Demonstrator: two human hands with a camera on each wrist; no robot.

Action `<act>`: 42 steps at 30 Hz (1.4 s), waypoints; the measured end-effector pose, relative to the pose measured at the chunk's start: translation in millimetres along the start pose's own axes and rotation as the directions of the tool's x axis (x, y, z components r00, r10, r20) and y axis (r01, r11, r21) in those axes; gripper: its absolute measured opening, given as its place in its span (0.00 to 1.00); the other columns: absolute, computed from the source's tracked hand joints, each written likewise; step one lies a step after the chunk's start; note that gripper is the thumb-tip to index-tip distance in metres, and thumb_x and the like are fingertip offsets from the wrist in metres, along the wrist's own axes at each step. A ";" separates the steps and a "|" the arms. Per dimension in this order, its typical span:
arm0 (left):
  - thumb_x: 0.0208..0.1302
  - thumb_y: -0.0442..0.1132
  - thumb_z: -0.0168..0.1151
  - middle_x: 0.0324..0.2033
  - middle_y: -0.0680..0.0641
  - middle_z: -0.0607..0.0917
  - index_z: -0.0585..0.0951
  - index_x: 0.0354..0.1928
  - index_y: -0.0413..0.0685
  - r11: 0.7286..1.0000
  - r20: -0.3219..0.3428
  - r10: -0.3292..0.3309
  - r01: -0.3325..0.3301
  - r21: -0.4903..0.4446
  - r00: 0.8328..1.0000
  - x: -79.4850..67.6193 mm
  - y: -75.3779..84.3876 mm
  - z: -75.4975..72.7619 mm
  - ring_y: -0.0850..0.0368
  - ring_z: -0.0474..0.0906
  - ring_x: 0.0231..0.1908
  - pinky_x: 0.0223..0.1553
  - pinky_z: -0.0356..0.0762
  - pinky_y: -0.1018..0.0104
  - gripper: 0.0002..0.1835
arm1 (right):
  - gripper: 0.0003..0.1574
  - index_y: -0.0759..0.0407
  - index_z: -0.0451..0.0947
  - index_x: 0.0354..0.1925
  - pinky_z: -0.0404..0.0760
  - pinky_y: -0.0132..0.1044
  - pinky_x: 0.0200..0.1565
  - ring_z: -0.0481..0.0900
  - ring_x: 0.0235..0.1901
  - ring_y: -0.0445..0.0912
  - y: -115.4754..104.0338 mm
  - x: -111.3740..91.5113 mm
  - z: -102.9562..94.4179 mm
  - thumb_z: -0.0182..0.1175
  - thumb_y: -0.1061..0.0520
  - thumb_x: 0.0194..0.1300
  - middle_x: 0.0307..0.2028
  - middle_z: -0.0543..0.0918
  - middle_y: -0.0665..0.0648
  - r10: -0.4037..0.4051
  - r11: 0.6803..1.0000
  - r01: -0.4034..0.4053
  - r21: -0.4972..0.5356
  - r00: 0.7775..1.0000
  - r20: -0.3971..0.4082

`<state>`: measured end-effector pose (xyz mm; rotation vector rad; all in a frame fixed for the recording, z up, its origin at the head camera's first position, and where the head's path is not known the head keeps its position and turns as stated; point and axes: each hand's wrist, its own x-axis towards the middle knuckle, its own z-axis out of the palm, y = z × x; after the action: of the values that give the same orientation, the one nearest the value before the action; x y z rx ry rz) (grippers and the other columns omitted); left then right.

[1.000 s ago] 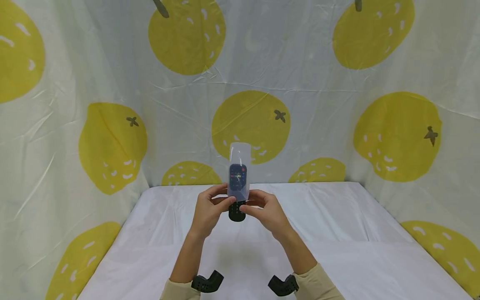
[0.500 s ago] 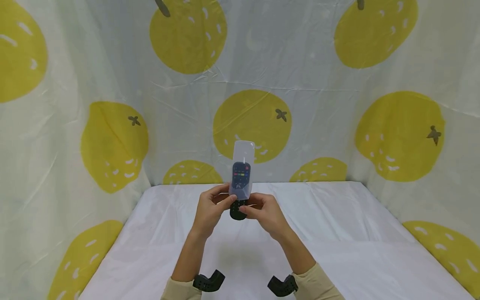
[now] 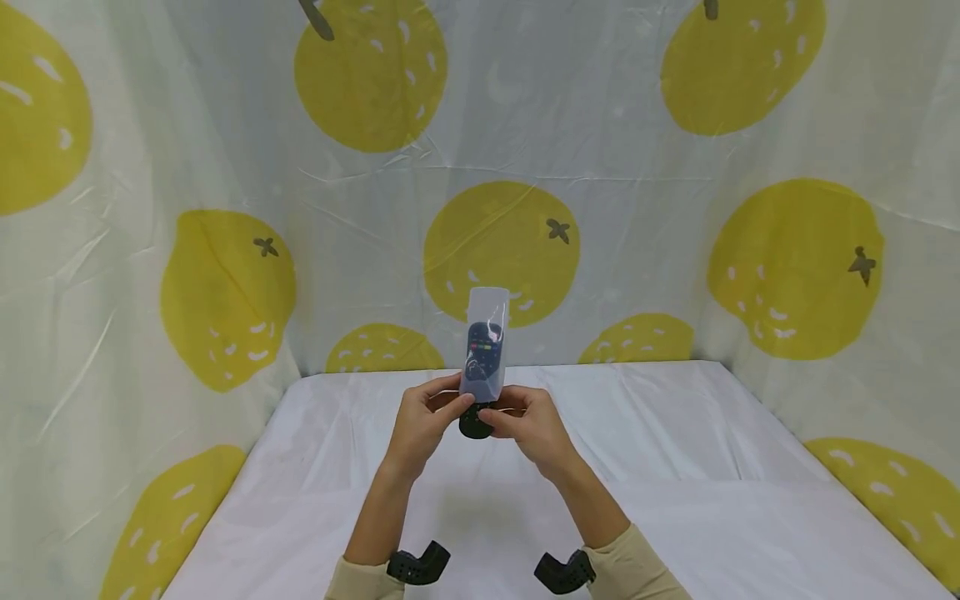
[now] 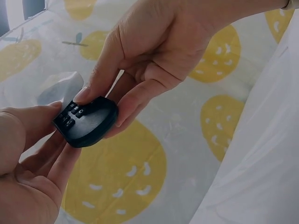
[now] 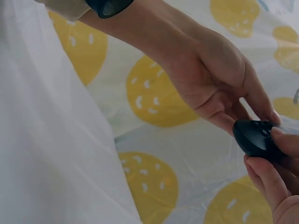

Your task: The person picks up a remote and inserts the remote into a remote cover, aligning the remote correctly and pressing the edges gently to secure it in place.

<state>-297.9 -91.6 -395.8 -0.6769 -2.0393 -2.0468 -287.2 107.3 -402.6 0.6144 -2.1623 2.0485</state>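
Observation:
A black remote control (image 3: 476,425) with small coloured buttons is held up at the centre of the head view. A clear plastic sleeve (image 3: 487,306) covers most of it, and its top end extends beyond the remote. The remote's lower end sticks out of the sleeve. My left hand (image 3: 420,427) pinches the left side, thumb at the sleeve's lower edge. From the right, my right hand (image 3: 534,429) pinches the remote, thumb on its keypad end. In the left wrist view, the remote's rounded end (image 4: 93,122) shows between both hands, with the sleeve (image 4: 60,88) behind it.
A white-covered table (image 3: 675,517) spreads beneath my hands. Behind it and along both sides hangs a pale curtain (image 3: 630,250) printed with yellow fruit. A black device sits on each wrist, next to the beige sleeve cuffs.
The remote and sleeve have shifted slightly right and tilted. The sleeve has slid a little farther down over the remote, so less of the lower end shows. Both hands keep their grip.

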 end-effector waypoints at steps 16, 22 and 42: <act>0.65 0.32 0.73 0.49 0.40 0.88 0.85 0.58 0.36 0.996 -0.023 0.086 -0.086 0.000 0.996 3.8 -1.8 2.2 0.43 0.84 0.48 0.48 0.83 0.62 0.19 | 0.17 0.65 0.73 0.49 0.88 0.47 0.40 0.90 0.37 0.58 -11.7 0.5 4.7 0.63 0.52 0.76 0.41 0.88 0.67 0.043 0.997 -0.034 0.072 0.989 -0.138; 0.66 0.34 0.73 0.50 0.41 0.86 0.83 0.61 0.38 0.999 0.003 0.050 -0.050 0.004 0.999 3.5 -2.0 4.0 0.43 0.84 0.49 0.48 0.84 0.59 0.22 | 0.15 0.64 0.74 0.45 0.88 0.46 0.39 0.90 0.36 0.58 -10.6 0.9 2.0 0.64 0.53 0.75 0.39 0.88 0.66 0.018 0.997 -0.006 0.074 0.987 -0.161; 0.67 0.36 0.72 0.42 0.42 0.87 0.87 0.52 0.38 0.996 0.127 -0.019 0.007 0.092 0.992 2.2 -6.8 -1.8 0.46 0.89 0.36 0.42 0.87 0.57 0.14 | 0.08 0.67 0.75 0.41 0.88 0.43 0.37 0.90 0.33 0.56 -19.3 -0.7 -2.9 0.63 0.61 0.74 0.35 0.88 0.67 0.013 0.997 0.002 0.080 0.982 -0.190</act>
<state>-303.0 -92.6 -401.0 -0.7987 -2.1969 -1.9497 -280.3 110.0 -384.5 0.4013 -1.9869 2.1089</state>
